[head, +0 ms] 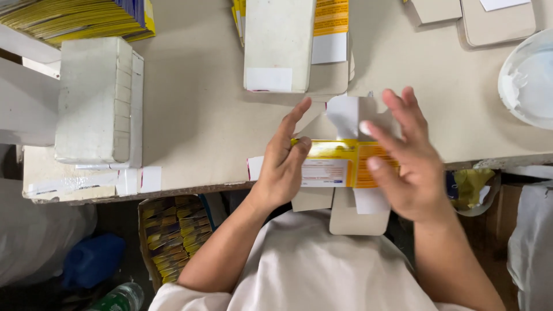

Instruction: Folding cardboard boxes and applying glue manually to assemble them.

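Note:
A small yellow, orange and white cardboard carton (337,164), its grey flaps spread open at top and bottom, is held at the table's near edge. My left hand (282,164) grips its left end, thumb on the yellow panel. My right hand (406,161) holds its right end, fingers spread and slightly blurred over the orange panel.
A stack of white folded cartons (98,101) stands at the left. A white block lies on flat cartons (279,43) at the top centre. Yellow flat cartons (80,17) sit top left, a white bowl (527,80) at the right. Below the table is a box of yellow cartons (173,230).

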